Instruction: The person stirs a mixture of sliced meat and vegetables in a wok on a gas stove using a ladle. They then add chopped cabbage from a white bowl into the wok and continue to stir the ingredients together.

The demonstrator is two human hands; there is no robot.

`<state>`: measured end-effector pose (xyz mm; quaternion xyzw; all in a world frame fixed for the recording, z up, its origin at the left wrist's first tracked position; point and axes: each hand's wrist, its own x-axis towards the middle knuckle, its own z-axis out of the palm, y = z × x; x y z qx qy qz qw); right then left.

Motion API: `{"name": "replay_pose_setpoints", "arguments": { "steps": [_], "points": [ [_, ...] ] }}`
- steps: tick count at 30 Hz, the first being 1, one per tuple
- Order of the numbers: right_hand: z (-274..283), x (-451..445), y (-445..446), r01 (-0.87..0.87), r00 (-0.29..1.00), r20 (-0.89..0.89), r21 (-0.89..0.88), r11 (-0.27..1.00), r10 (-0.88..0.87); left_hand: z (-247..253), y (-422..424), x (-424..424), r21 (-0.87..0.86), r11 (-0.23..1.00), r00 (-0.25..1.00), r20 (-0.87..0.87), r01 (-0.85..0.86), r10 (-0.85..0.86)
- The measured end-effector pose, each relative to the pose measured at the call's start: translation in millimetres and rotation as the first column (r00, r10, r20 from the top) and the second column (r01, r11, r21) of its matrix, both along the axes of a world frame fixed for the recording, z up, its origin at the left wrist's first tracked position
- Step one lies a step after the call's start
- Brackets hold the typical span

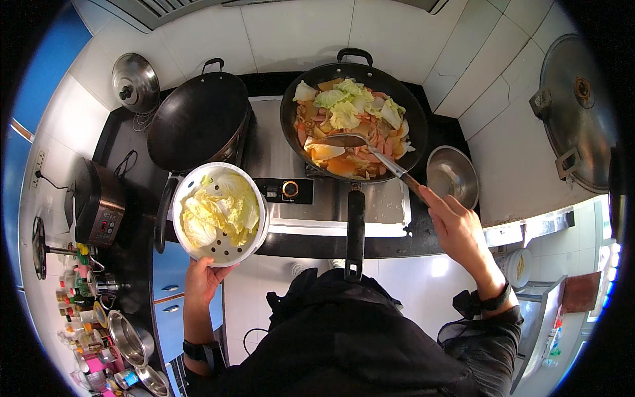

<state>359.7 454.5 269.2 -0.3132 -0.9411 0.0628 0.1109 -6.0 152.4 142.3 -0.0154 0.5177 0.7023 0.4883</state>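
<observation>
My left hand [206,278] grips the near rim of a white plastic colander [234,256], held over the counter's front edge. Pale green and yellow cabbage leaves [221,208] lie in it, above the round drain holes. My right hand [454,226] is closed around the brown handle of a metal spatula [389,161]. The spatula's blade rests in a black wok [419,126] on the right of the stove. Inside the wok are orange-pink slices [384,144], pieces of potato-like food and broth, with cabbage leaves [347,99] heaped at the back. The wok's long handle [355,228] points towards me.
Left of the wok, a second black wok [198,116] sits tilted on the stove [278,134]. A steel bowl [452,173] stands at the right. Farther left are a rice cooker [96,203], a steel lid [135,82] and several bottles. A large lid [575,114] hangs on the right wall.
</observation>
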Motion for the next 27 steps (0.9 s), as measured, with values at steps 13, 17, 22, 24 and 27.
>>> {"name": "replay_pose_setpoints", "arguments": {
  "steps": [13,17,22,24,27],
  "points": [
    [1,-3,-7,-0.093,0.995,0.027,-0.120,0.988,0.097,-3,-1,-1,0.018,1.000,1.000,0.021,-0.012,0.011],
    [3,-4,-8,-0.047,0.996,0.072,-0.088,0.995,0.053,0,4,-1,0.001,1.000,1.000,-0.003,-0.013,0.013],
    [-2,-10,2,-0.015,1.000,0.011,-0.072,0.997,0.015,-2,4,-4,0.016,1.000,1.000,0.014,-0.007,0.006],
    [5,-3,13,-0.019,0.996,-0.087,-0.067,0.998,0.013,0,5,-5,0.023,1.000,1.000,0.019,0.013,-0.013],
    [16,5,36,0.087,0.977,-0.189,-0.056,0.995,-0.096,3,4,0,0.015,1.000,1.000,-0.017,-0.009,0.009]
  ]
}}
